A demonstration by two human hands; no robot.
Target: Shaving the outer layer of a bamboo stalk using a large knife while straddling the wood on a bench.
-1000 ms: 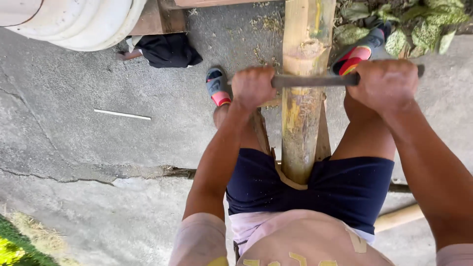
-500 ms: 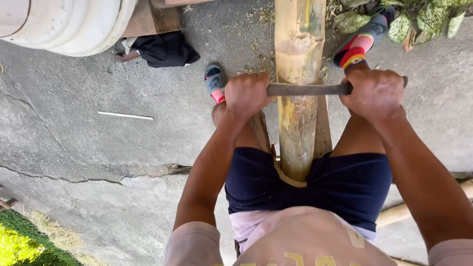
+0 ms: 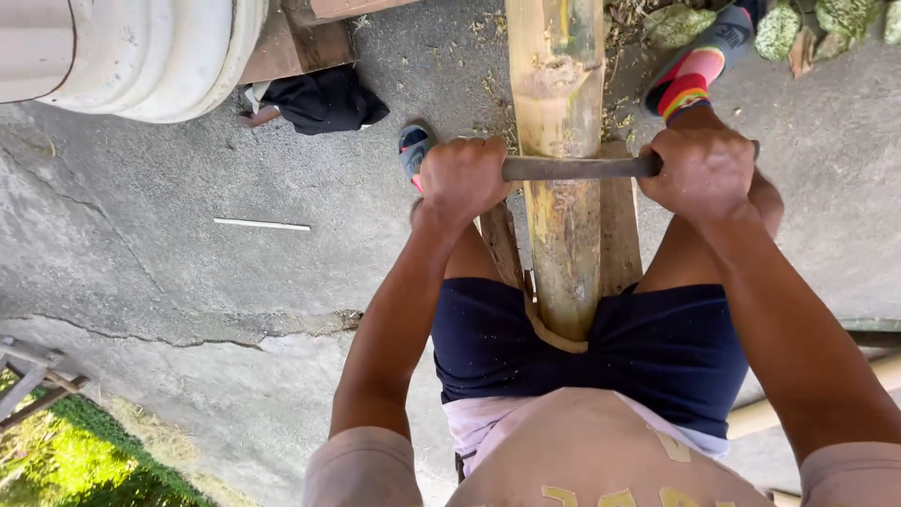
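A thick bamboo pole (image 3: 560, 141) runs from between my thighs away from me, resting on a wooden plank (image 3: 619, 225). A dark metal blade (image 3: 577, 168) lies flat across the pole. My left hand (image 3: 462, 176) is clenched on the blade's left end. My right hand (image 3: 702, 172) is clenched on its right end. The pole shows a scraped, pale patch just beyond the blade. My feet in sandals (image 3: 414, 150) rest on the concrete at either side of the pole.
A large white drum (image 3: 131, 52) lies at the top left beside a dark cloth bundle (image 3: 324, 101). A thin white stick (image 3: 262, 224) lies on the cracked concrete. Grass (image 3: 75, 460) shows at the bottom left, another pole (image 3: 817, 399) at the right.
Both hands have drawn the blade toward me along the bamboo pole. The view has shifted slightly, showing more grass at the bottom left.
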